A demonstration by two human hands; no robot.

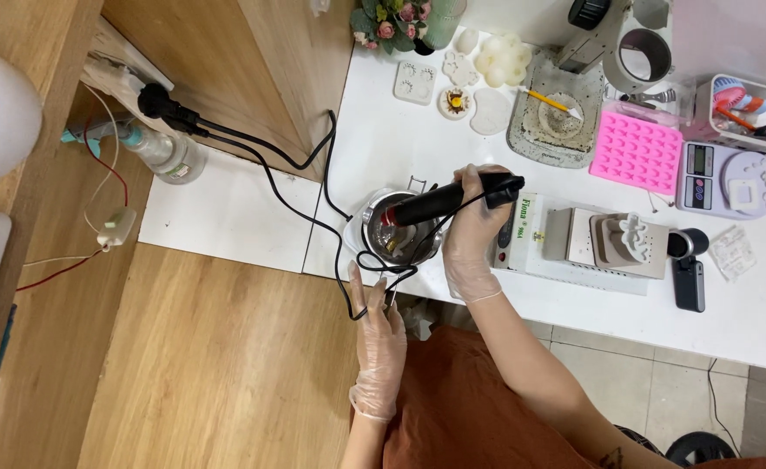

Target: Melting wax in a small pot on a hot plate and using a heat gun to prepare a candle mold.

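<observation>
My right hand [472,227], in a clear glove, grips a black corded hand tool [439,201] and points its tip down into a small metal pot [400,234] at the white table's near left edge. The pot holds some dark and yellowish matter. My left hand [376,334], also gloved, hangs just below the table edge with fingers apart, close to the pot's wire handle and the looping black cord [348,260]. It holds nothing that I can see.
To the right of the pot lie a boxed item [522,233], a grey mould block [619,245] and a black device [687,274]. Further back are a pink silicone mould [637,153], a scale [729,181], white moulds and flowers [396,19]. A power strip [127,82] sits at left.
</observation>
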